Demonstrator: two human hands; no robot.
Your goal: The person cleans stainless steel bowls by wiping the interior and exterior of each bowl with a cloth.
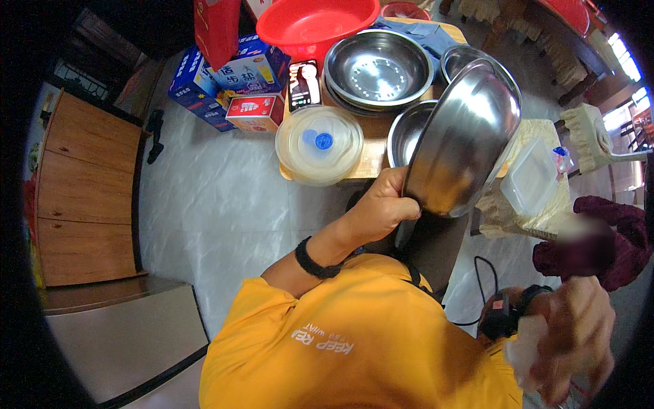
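Observation:
My left hand (386,207) grips the rim of a large stainless steel bowl (460,138), which is tilted on its side above the right part of a low wooden table (370,138). Another steel bowl (403,133) lies partly hidden behind it. A stack of steel bowls (378,66) stands farther back, left of a smaller steel bowl (454,61). My right hand (577,332) is at the lower right, blurred, with a whitish thing (526,347) at its fingers; what this is and how it is held are unclear.
Round plastic lids (319,148) lie at the table's near left corner, below a phone (305,84). A red basin (317,25) and blue boxes (245,66) stand behind. At right, a clear plastic container (531,176) rests on a cloth-covered stool (552,204); a person in maroon (623,240) is near.

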